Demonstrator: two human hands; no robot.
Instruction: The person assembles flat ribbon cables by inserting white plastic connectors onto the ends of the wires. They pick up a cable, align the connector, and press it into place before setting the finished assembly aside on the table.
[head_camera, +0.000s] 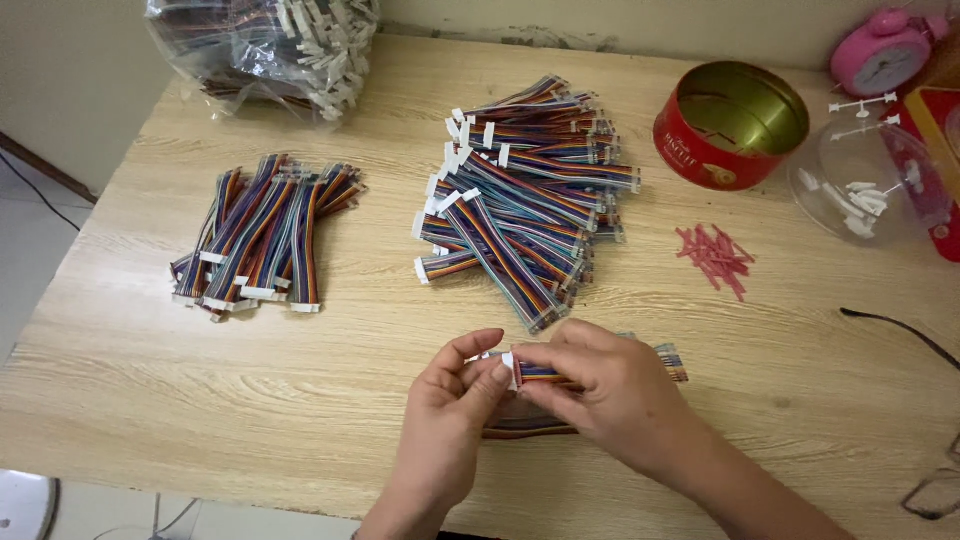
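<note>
Both hands meet at the near middle of the wooden table. My right hand grips a short rainbow ribbon cable; its far end sticks out past my knuckles. My left hand pinches the cable's white connector end. A second cable lies flat under my hands. A big loose pile of the same cables lies just beyond my hands. A smaller, neater stack of cables sits to the left.
A clear plastic bag of cables lies at the far left. A round red tin stands open at the far right, with small red ties near it, a clear plastic bowl of white parts and a pink alarm clock. Glasses lie at the right edge.
</note>
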